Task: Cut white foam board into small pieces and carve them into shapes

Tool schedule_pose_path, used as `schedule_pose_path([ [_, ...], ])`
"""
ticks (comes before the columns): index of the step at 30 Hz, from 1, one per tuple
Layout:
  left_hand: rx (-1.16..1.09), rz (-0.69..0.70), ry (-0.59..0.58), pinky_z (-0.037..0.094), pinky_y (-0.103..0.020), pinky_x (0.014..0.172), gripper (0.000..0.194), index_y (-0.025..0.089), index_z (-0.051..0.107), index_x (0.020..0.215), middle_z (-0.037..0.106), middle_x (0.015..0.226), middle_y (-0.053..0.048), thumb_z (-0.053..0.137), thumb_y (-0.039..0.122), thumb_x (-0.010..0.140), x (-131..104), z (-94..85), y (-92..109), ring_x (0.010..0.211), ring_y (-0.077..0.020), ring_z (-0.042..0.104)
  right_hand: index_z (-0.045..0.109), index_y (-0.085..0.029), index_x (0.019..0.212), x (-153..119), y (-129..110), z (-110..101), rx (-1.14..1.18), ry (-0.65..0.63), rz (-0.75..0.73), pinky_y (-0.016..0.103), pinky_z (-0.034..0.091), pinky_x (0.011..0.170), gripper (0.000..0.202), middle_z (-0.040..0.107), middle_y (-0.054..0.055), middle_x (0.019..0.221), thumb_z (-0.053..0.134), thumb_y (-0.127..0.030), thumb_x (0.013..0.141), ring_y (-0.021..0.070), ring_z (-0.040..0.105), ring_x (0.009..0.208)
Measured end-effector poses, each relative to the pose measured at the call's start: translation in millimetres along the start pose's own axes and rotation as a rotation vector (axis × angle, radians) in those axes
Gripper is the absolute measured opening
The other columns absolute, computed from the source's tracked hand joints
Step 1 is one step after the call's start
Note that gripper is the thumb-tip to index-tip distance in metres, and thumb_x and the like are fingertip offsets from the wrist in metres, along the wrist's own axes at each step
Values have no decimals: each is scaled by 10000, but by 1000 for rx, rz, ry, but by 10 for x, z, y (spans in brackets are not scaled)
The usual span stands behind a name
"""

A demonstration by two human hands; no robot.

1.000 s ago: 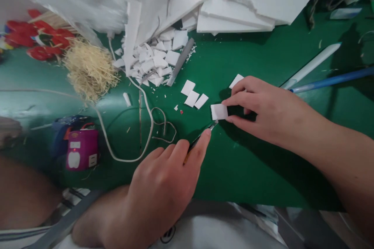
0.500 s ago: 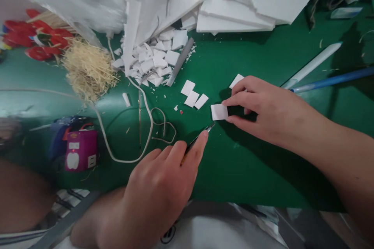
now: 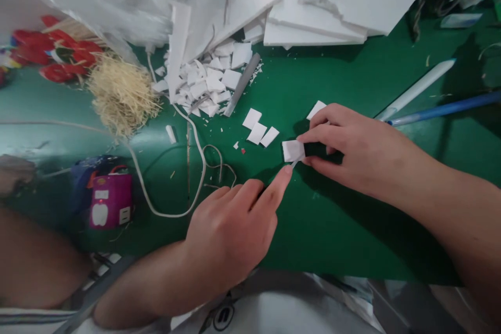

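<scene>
Left hand: (image 3: 235, 224) closed around the knife (image 3: 296, 163), index finger stretched along it; the handle is mostly hidden in the fist.
Blade: meets the near side of the white piece (image 3: 293, 151), close by the right thumb. Best a low, steady angle and light strokes, I judge; heavy pressure would likely crush or tear the edge if this is foam.
Right hand: (image 3: 352, 141) gripping the piece at its right end, thumb on the near corner, a finger on the far one. Thumb looks too near the blade; wiser to draw it back, or to turn the piece so the stroke runs clear of the skin.
Support: piece best pressed flat and square to the bench (image 3: 313, 240), so that it cannot skid or rock.
Piece, place: on the bench, well in from the near edge, both hands at it.
Piece, look: small, white, matt, roughly rectangular, thin-sided, broad face up. Left end free and fairly straight; right end partly covered by fingers. Cut depth: cannot tell.
Small tiles: three (image 3: 256, 133) beyond and to the left, flat, in a loose cluster; a fourth (image 3: 316, 109) partly behind the right hand.
Scrap heap: (image 3: 213, 81) farther left, jagged white bits, grey strip (image 3: 242, 84) along its right side.
Sheets: (image 3: 324, 15) overlapping toward the far side, white, one edge ragged.
</scene>
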State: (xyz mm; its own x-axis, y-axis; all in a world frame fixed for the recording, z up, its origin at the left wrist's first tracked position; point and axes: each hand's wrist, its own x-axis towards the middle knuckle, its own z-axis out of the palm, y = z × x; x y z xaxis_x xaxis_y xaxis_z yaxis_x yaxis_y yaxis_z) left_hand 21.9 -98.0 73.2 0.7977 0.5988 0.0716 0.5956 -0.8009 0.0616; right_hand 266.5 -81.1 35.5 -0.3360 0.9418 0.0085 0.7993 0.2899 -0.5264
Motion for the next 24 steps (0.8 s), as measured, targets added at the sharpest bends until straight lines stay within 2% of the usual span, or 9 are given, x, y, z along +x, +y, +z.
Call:
schedule_pose_path([
  [5,33,1,12,477,-331,487,385,139,685,1331,688,706,40,531,90,982,32,50,11,518,-152,591,787,-218,933,-1,-9,10,-6,7,4,261,428,527,201,684,61,1046,607,-281,869,110,563,636],
  [24,36,9,10,461,-332,495,415,165,691,1355,681,691,46,526,80,984,59,32,29,507,-156,566,788,-203,928,3,-20,10,-17,-6,19,266,400,521,181,672,63,1052,624,-248,866,101,527,619],
])
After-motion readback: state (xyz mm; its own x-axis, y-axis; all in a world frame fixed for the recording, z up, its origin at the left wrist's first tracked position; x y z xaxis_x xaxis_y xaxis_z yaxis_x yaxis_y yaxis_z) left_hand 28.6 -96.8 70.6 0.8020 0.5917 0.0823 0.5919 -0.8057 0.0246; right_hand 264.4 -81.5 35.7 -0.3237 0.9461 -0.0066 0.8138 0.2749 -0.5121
